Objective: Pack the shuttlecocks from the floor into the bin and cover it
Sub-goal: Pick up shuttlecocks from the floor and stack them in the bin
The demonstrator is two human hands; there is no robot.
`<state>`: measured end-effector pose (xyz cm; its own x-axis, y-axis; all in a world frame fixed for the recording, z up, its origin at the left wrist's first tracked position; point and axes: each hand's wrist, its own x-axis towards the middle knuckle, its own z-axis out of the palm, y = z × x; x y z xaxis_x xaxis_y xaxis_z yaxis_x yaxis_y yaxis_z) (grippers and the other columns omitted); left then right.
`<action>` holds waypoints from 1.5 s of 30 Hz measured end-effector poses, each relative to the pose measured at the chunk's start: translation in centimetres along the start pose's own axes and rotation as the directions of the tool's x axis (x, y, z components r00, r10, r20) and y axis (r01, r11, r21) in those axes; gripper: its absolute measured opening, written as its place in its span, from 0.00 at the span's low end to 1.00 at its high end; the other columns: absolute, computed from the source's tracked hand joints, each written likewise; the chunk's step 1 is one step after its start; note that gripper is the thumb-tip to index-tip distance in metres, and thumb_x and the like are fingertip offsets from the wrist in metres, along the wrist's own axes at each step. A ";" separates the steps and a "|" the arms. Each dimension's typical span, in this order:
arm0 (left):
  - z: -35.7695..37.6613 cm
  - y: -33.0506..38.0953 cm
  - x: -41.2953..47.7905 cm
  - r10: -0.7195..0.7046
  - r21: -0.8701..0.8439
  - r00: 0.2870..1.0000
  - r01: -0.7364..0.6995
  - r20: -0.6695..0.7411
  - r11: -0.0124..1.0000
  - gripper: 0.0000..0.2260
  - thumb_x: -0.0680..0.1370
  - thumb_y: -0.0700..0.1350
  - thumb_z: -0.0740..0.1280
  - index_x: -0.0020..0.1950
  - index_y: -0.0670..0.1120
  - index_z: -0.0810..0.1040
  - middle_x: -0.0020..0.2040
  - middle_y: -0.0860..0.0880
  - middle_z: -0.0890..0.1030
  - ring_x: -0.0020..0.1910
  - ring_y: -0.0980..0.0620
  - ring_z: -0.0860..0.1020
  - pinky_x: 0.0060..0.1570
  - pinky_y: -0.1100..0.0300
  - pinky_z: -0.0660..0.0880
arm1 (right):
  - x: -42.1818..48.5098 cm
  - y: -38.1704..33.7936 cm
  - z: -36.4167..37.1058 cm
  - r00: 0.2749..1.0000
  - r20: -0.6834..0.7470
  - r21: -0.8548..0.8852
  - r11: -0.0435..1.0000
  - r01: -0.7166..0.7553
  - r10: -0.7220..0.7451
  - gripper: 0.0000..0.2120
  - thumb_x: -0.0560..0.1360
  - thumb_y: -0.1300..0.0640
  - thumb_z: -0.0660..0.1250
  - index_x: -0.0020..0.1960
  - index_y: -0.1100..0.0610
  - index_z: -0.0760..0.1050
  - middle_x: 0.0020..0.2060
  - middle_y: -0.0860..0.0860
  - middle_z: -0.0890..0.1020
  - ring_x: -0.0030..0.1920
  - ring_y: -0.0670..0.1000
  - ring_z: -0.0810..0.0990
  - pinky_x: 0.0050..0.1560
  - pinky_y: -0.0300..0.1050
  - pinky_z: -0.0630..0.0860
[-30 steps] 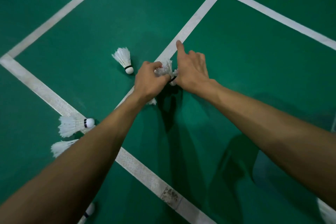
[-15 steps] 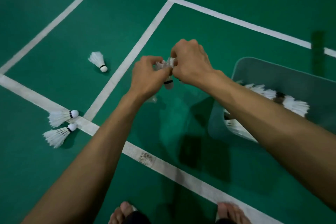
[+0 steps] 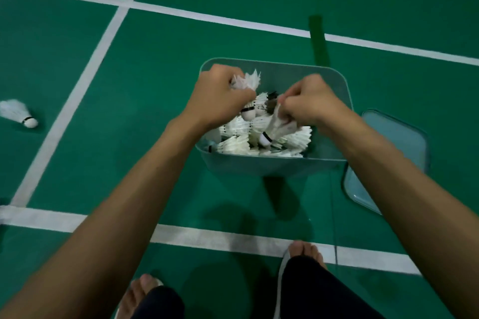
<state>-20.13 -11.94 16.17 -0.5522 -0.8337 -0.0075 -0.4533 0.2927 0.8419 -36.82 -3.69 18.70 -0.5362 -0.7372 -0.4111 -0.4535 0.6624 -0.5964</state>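
A pale teal bin [image 3: 269, 165] stands on the green court floor, holding several white shuttlecocks [image 3: 293, 138]. My left hand [image 3: 217, 97] hovers over the bin's left side and grips a shuttlecock [image 3: 247, 80], feathers up and cork down. My right hand [image 3: 308, 102] is over the bin's middle, its fingers curled round another shuttlecock [image 3: 272, 129] with the cork pointing down. The bin's lid [image 3: 399, 142] lies on the floor just right of the bin. One loose shuttlecock [image 3: 18, 112] rests on the floor at the far left.
White court lines [image 3: 207, 237] cross the green floor in front of and behind the bin. My bare feet [image 3: 305, 251] stand near the bottom edge, close to the nearest line. A dark green strip [image 3: 320, 41] runs away behind the bin.
My view swung right, bringing the bin to the centre. Both hands moved apart and travelled from above the floor to over the bin, each still holding a shuttlecock.
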 end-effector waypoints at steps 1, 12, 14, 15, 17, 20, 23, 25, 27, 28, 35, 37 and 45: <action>0.6 -0.6 -0.1 -0.013 0.050 1.000 0.012 0.028 0.999 0.13 0.73 0.44 0.72 0.36 0.36 0.75 0.31 0.40 0.77 0.28 0.51 0.69 0.32 0.58 0.66 | 0.5 1.2 0.6 0.998 0.042 -0.030 0.998 -0.051 0.052 0.09 0.66 0.68 0.74 0.47 0.65 0.84 0.42 0.60 0.87 0.36 0.54 0.84 0.40 0.52 0.84; 3.2 -1.3 -0.3 -0.126 0.164 0.985 0.144 -0.117 0.976 0.13 0.68 0.47 0.74 0.34 0.38 0.77 0.31 0.40 0.79 0.29 0.48 0.69 0.31 0.51 0.71 | 1.7 3.9 5.5 0.985 0.081 0.255 0.952 -0.170 0.154 0.12 0.55 0.64 0.69 0.39 0.62 0.81 0.37 0.61 0.86 0.41 0.62 0.87 0.42 0.59 0.84; 3.5 -1.3 0.6 -0.186 0.115 0.969 0.206 -0.163 0.972 0.13 0.69 0.45 0.73 0.35 0.36 0.76 0.28 0.42 0.75 0.28 0.49 0.66 0.30 0.57 0.64 | 2.1 3.3 6.0 0.974 0.130 0.313 0.924 -0.218 0.186 0.06 0.63 0.70 0.71 0.39 0.63 0.79 0.34 0.62 0.84 0.33 0.61 0.85 0.36 0.56 0.83; 3.8 -1.2 1.2 -0.211 0.085 0.961 0.228 -0.176 0.970 0.13 0.69 0.44 0.72 0.34 0.36 0.75 0.28 0.43 0.72 0.28 0.49 0.64 0.30 0.57 0.62 | 2.5 3.2 6.3 0.965 0.163 0.344 0.905 -0.253 0.208 0.07 0.67 0.73 0.70 0.43 0.65 0.78 0.32 0.62 0.83 0.28 0.58 0.83 0.32 0.52 0.82; 4.7 -1.1 2.3 -0.243 0.005 0.955 0.247 -0.172 0.969 0.14 0.69 0.43 0.72 0.32 0.40 0.69 0.30 0.44 0.67 0.31 0.50 0.60 0.33 0.55 0.59 | 3.3 3.0 7.0 0.952 0.205 0.353 0.890 -0.287 0.226 0.10 0.72 0.74 0.68 0.52 0.68 0.75 0.31 0.61 0.80 0.21 0.54 0.78 0.28 0.49 0.80; 5.6 -1.5 3.3 -0.271 -0.048 0.954 0.267 -0.126 0.963 0.14 0.70 0.42 0.71 0.32 0.45 0.67 0.31 0.45 0.65 0.32 0.51 0.60 0.34 0.54 0.59 | 4.0 3.1 7.7 0.953 0.213 0.287 0.918 -0.273 0.217 0.12 0.73 0.73 0.69 0.55 0.68 0.76 0.34 0.61 0.83 0.23 0.54 0.80 0.31 0.52 0.82; 5.7 -2.7 3.5 -0.305 -0.037 0.947 0.303 -0.097 0.952 0.17 0.70 0.42 0.72 0.29 0.46 0.66 0.29 0.45 0.65 0.31 0.51 0.61 0.34 0.55 0.59 | 4.4 3.3 7.8 0.980 0.124 0.105 0.980 -0.172 0.159 0.12 0.66 0.68 0.74 0.49 0.61 0.78 0.40 0.59 0.85 0.36 0.58 0.86 0.40 0.59 0.86; 5.6 -3.2 3.3 -0.340 -0.056 0.937 0.337 -0.075 0.940 0.14 0.69 0.43 0.73 0.29 0.44 0.70 0.26 0.48 0.66 0.29 0.50 0.62 0.33 0.56 0.61 | 3.9 3.5 7.3 0.993 0.078 -0.060 0.995 -0.084 0.088 0.14 0.63 0.62 0.76 0.47 0.57 0.78 0.41 0.55 0.84 0.39 0.58 0.86 0.45 0.58 0.85; 5.4 -3.3 3.1 -0.374 -0.089 0.925 0.367 -0.067 0.926 0.11 0.68 0.44 0.74 0.31 0.43 0.74 0.24 0.51 0.67 0.29 0.50 0.63 0.33 0.56 0.63 | 3.3 3.7 6.8 0.998 0.058 -0.150 0.989 -0.015 0.024 0.16 0.62 0.59 0.76 0.48 0.55 0.78 0.41 0.53 0.84 0.40 0.57 0.86 0.47 0.52 0.84; 5.3 -3.3 3.0 -0.383 -0.104 0.921 0.375 -0.070 0.921 0.10 0.67 0.45 0.74 0.32 0.43 0.75 0.25 0.50 0.68 0.29 0.50 0.64 0.33 0.56 0.63 | 2.8 3.8 6.6 0.998 0.064 -0.142 0.990 0.019 -0.010 0.16 0.62 0.59 0.76 0.48 0.55 0.78 0.41 0.53 0.84 0.40 0.56 0.86 0.46 0.51 0.84; 3.9 -2.5 2.1 -0.416 -0.269 0.897 0.369 -0.147 0.890 0.19 0.68 0.48 0.75 0.40 0.31 0.79 0.31 0.45 0.73 0.30 0.50 0.68 0.34 0.54 0.67 | 2.1 3.7 6.5 0.972 0.222 0.126 0.987 -0.103 0.074 0.14 0.68 0.72 0.75 0.49 0.62 0.76 0.35 0.59 0.84 0.29 0.56 0.83 0.40 0.58 0.86; 3.8 -2.1 1.9 -0.426 -0.311 0.894 0.370 -0.138 0.876 0.14 0.68 0.48 0.75 0.40 0.36 0.80 0.34 0.44 0.74 0.31 0.50 0.68 0.34 0.54 0.67 | 2.0 3.3 6.2 0.950 0.293 0.162 0.973 -0.163 0.111 0.14 0.71 0.73 0.73 0.53 0.64 0.75 0.36 0.60 0.84 0.27 0.54 0.83 0.37 0.51 0.86; 4.0 -2.2 1.5 -0.471 -0.343 0.881 0.427 -0.052 0.836 0.10 0.77 0.44 0.70 0.45 0.36 0.81 0.39 0.42 0.78 0.30 0.49 0.71 0.30 0.57 0.68 | 2.3 2.9 8.1 0.899 0.433 0.087 0.990 -0.111 0.062 0.11 0.73 0.73 0.64 0.54 0.65 0.79 0.40 0.63 0.82 0.29 0.53 0.75 0.29 0.41 0.69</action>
<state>-22.72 -11.98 12.16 -0.2365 -0.8961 -0.3755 -0.3748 -0.2724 0.8862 -33.59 -4.52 10.46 -0.2017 -0.6793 -0.7056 -0.3272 0.7257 -0.6052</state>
